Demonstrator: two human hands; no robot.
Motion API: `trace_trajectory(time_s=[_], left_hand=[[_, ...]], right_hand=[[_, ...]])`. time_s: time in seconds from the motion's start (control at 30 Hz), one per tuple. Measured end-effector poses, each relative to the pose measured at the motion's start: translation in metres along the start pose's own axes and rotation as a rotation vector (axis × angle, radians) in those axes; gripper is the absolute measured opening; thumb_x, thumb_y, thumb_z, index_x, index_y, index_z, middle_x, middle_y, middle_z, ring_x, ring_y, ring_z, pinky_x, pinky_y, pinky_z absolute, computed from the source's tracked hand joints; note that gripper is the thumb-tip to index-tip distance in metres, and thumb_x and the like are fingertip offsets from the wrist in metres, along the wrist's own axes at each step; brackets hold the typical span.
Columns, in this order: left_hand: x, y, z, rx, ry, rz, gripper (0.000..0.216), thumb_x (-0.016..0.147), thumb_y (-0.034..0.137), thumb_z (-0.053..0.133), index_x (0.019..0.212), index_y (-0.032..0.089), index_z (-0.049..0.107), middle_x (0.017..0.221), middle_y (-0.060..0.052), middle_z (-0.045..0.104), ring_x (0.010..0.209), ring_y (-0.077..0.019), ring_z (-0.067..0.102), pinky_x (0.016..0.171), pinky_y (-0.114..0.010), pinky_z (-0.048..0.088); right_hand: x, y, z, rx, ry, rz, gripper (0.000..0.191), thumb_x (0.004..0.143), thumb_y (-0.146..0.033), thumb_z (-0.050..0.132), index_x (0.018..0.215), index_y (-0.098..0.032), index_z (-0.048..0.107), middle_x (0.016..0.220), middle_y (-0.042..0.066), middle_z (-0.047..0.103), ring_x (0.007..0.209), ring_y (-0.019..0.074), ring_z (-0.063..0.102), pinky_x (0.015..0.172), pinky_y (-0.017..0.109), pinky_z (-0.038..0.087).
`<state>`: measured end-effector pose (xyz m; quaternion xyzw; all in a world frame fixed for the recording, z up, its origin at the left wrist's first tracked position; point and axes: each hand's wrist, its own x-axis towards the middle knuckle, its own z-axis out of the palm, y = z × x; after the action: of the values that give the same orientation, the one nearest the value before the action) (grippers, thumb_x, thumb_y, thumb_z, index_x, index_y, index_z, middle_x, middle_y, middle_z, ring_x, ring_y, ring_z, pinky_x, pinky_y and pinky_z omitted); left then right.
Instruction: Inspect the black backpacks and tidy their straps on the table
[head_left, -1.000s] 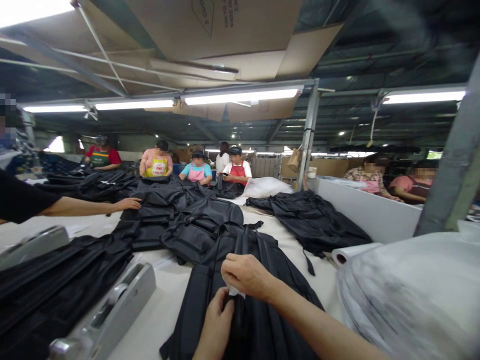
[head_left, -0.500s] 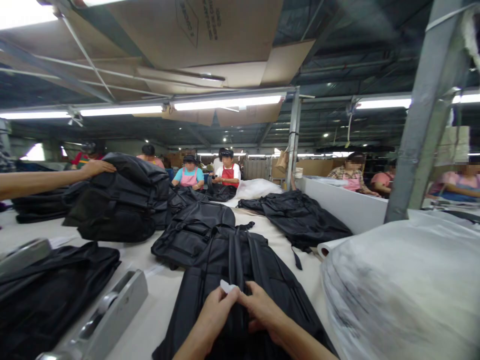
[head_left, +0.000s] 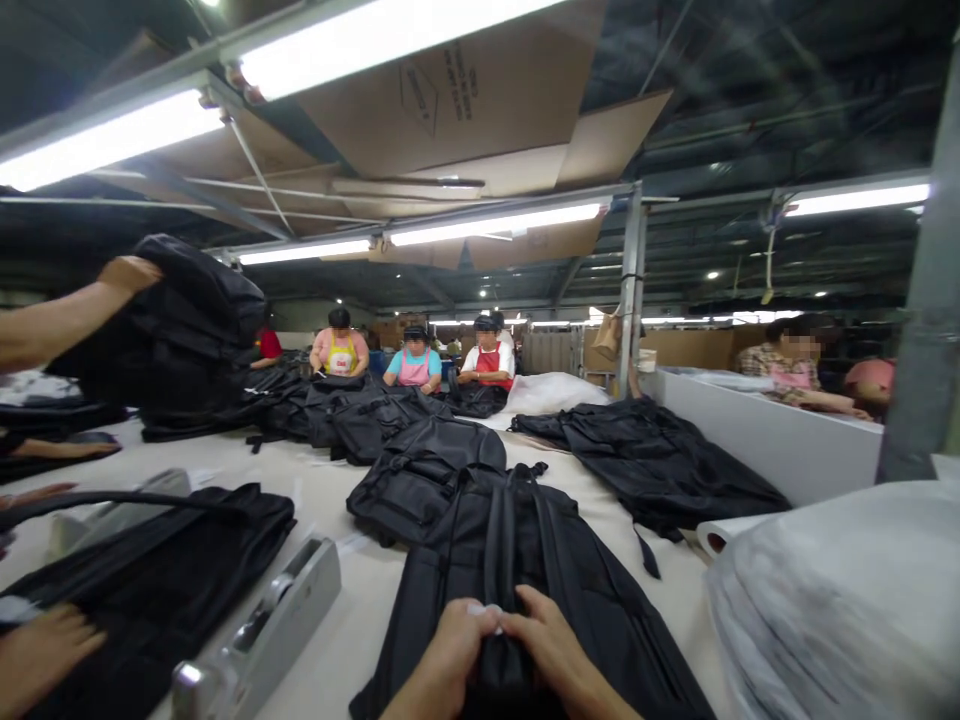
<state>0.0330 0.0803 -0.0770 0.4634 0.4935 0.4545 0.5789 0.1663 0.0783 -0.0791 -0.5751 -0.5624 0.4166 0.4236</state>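
Note:
A black backpack lies on the table in front of me, its two padded straps running away from me. Over its near middle, my left hand pinches a small white slip, which looks like paper or tape. My right hand meets it from the other side, thumb tip at the slip and index finger bent above. The other fingers of both hands go out of sight around the black material, so their hold there is hidden.
More black backpacks lie beyond, and one at the right. A metal fixture stands left. Co-workers' hands hold a raised bag and touch another. Right are a white roll and a plastic-wrapped bundle.
My view has turned left. My hands have drawn closer together around the slip, which shows less now. At the left, a co-worker has lifted a black bag, and another's hands have come into view.

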Motion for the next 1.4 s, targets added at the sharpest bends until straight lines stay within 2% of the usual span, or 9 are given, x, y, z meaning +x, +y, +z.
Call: trace_trajectory(time_s=[0.2,0.33,0.47,0.6,0.83,0.93,1.13,1.3,1.4], left_hand=[[-0.004,0.006,-0.01,0.031,-0.013,0.056,0.039,0.059,0.051,0.069,0.07,0.014,0.061,0.063,0.0,0.06,0.064,-0.0168,0.056,0.061,-0.027,0.042],[-0.034,0.03,-0.014,0.156,0.099,0.235,0.041,0.067,0.047,0.065,0.092,0.015,0.061,0.087,-0.004,0.063,0.084,-0.0204,0.058,0.074,-0.029,0.044],[-0.084,0.045,-0.004,0.468,0.046,0.518,0.023,0.08,0.04,0.052,0.088,0.02,0.06,0.081,-0.003,0.06,0.076,-0.0182,0.057,0.069,-0.027,0.044],[-0.112,0.022,0.018,0.532,-0.364,0.233,0.016,0.08,0.034,0.05,0.077,0.02,0.057,0.058,0.004,0.051,0.048,-0.0113,0.05,0.045,-0.02,0.034],[-0.109,-0.008,0.027,0.324,-0.426,0.013,0.024,0.079,0.042,0.05,0.091,0.02,0.051,0.063,0.004,0.051,0.043,-0.009,0.048,0.034,-0.017,0.029],[-0.102,-0.003,0.02,0.063,-0.427,-0.116,0.04,0.071,0.054,0.06,0.089,0.02,0.048,0.079,0.001,0.053,0.052,-0.0109,0.055,0.038,-0.02,0.041],[-0.069,0.045,0.038,-0.182,-0.424,-0.226,0.05,0.079,0.062,0.05,0.099,0.016,0.055,0.084,-0.007,0.066,0.076,-0.0203,0.065,0.051,-0.024,0.048],[-0.064,0.106,0.078,-0.218,-0.448,0.009,0.025,0.074,0.032,0.069,0.091,0.015,0.063,0.077,-0.005,0.072,0.071,-0.0204,0.068,0.062,-0.028,0.052],[-0.063,0.125,0.091,-0.325,-0.387,-0.052,0.009,0.073,0.018,0.066,0.08,0.014,0.062,0.067,-0.004,0.07,0.061,-0.0189,0.067,0.063,-0.03,0.053]], right_hand=[[-0.025,-0.032,-0.031,0.116,-0.172,0.165,0.063,0.078,-0.042,0.053,0.131,-0.011,0.036,0.089,0.007,0.063,0.061,0.0152,0.065,0.05,0.026,0.052],[-0.045,-0.031,-0.093,-0.108,0.013,0.116,0.022,0.085,-0.035,0.046,0.087,-0.015,0.055,0.076,0.002,0.061,0.049,0.0086,0.059,0.037,0.016,0.042],[-0.064,-0.019,-0.128,-0.231,0.096,0.227,0.024,0.088,-0.028,0.04,0.071,-0.016,0.05,0.064,0.0,0.059,0.044,0.0067,0.055,0.036,0.015,0.041],[-0.071,-0.016,-0.112,-0.308,-0.032,0.212,0.02,0.086,-0.033,0.045,0.083,-0.015,0.053,0.072,0.002,0.062,0.04,0.0076,0.055,0.034,0.017,0.039],[-0.058,-0.02,-0.086,-0.09,-0.016,0.237,0.071,0.054,-0.012,0.076,0.12,-0.015,0.048,0.058,-0.009,0.053,0.042,0.0069,0.044,0.04,0.019,0.031],[-0.05,-0.039,-0.095,0.097,-0.039,0.247,0.074,0.062,-0.015,0.073,0.128,-0.014,0.04,0.056,-0.01,0.05,0.041,0.0052,0.041,0.038,0.017,0.026],[-0.024,-0.101,-0.122,0.363,0.011,0.076,0.042,0.075,-0.023,0.069,0.112,-0.017,0.051,0.056,-0.011,0.045,0.039,0.0009,0.036,0.037,0.011,0.026],[-0.025,-0.122,-0.135,0.413,0.064,0.044,0.036,0.076,-0.022,0.069,0.108,-0.016,0.053,0.054,-0.008,0.053,0.04,0.0035,0.045,0.039,0.013,0.039],[-0.053,-0.115,-0.154,0.396,0.125,0.015,0.023,0.08,-0.029,0.066,0.097,-0.015,0.056,0.062,-0.003,0.062,0.044,0.0042,0.052,0.041,0.013,0.042]])
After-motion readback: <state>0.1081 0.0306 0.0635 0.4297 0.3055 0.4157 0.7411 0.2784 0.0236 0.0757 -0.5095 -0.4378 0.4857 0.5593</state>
